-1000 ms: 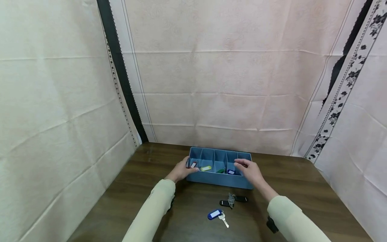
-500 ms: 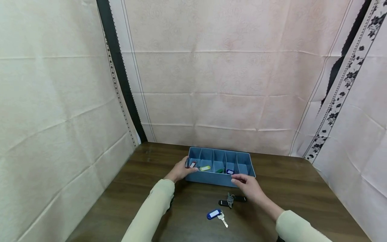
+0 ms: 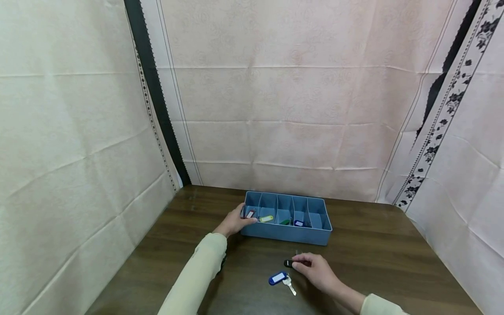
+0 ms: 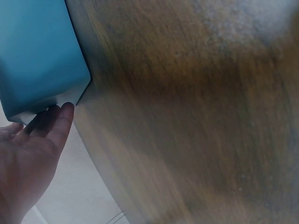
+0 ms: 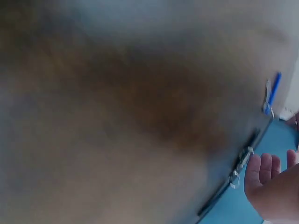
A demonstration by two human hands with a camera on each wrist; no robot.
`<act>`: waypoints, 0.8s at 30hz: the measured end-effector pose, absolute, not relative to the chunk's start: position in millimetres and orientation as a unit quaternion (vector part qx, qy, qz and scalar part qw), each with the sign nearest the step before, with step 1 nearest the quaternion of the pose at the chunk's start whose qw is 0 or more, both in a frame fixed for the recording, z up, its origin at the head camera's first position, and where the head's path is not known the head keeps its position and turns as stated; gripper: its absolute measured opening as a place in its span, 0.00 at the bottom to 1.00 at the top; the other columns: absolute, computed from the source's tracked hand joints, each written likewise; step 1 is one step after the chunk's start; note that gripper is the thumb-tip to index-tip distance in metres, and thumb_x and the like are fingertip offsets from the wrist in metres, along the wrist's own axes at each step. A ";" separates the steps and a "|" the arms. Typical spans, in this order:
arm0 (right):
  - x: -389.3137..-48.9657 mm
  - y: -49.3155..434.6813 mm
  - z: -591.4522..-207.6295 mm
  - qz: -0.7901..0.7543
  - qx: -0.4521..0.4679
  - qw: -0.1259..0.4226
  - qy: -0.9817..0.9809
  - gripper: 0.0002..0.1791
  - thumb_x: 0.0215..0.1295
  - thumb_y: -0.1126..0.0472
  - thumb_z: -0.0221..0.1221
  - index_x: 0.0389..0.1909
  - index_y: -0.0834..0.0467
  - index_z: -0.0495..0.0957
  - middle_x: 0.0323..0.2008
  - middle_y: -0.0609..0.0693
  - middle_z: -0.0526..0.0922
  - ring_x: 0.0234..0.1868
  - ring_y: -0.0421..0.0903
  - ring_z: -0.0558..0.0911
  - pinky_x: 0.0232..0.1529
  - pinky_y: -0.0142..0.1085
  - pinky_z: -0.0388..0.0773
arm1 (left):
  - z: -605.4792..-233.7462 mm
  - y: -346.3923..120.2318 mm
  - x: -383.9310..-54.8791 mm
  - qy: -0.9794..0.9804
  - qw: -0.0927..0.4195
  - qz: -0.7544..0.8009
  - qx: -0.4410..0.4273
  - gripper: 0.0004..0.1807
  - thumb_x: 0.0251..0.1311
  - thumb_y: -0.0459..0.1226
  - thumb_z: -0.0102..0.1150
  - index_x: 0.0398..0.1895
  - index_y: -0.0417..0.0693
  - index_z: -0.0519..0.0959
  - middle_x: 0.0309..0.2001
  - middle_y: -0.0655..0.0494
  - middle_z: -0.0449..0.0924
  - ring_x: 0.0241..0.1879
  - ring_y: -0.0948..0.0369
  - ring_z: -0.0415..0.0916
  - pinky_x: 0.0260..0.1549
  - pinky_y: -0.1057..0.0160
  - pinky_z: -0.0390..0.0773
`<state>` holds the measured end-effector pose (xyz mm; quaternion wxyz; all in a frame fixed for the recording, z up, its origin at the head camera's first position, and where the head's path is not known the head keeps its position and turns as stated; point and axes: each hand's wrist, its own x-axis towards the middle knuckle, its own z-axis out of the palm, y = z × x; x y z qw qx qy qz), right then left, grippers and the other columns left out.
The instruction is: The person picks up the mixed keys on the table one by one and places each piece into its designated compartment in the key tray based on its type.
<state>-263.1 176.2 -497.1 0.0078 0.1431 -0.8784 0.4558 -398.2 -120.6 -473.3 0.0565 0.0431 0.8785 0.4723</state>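
My left hand [image 3: 234,222] holds the left end of a blue compartment box [image 3: 283,234], its thumb by the front rim and its fingers along the end wall. Inside, in separate compartments, lie a red key tag [image 3: 250,214], a yellow one [image 3: 266,218], a green one [image 3: 285,222] and a dark blue one [image 3: 299,223]. My right hand [image 3: 316,272] reaches over keys with black tags [image 3: 288,264] on the table, hiding most of them in the head view. In the right wrist view its fingers [image 5: 252,170] are beside those keys [image 5: 243,158]; contact is unclear.
A blue key tag [image 3: 278,278] with a silver key [image 3: 289,285] lies in front of the black-tagged keys. The wooden table [image 3: 244,280] ends at pale cloth [image 3: 291,131] behind and on both sides. The box's rightmost compartment [image 3: 318,215] holds no visible tag.
My right hand has moved from the box's right end down towards me, to the black-tagged keys. The left hand stays on the box.
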 end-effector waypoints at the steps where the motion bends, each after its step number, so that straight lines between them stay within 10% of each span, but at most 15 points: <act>1: -260.3 175.6 -499.8 0.453 0.148 0.012 -0.879 0.11 0.63 0.58 0.67 0.42 0.59 0.86 0.41 0.50 0.85 0.42 0.44 0.80 0.39 0.33 0.77 | -473.2 -120.6 -398.0 0.878 0.056 0.473 0.043 0.52 0.59 0.55 0.67 0.79 0.50 0.50 0.73 0.41 0.58 0.67 0.43 0.61 0.64 0.38 0.62; 24: -249.9 151.1 -521.2 0.306 0.118 0.057 -0.943 0.03 0.56 0.55 0.71 0.26 0.45 0.86 0.30 0.39 0.77 0.34 0.40 0.74 0.31 0.38 0.70 | -474.1 -121.0 -398.4 0.878 0.058 0.473 0.047 0.51 0.59 0.55 0.66 0.79 0.50 0.50 0.74 0.41 0.57 0.67 0.44 0.61 0.64 0.38 0.61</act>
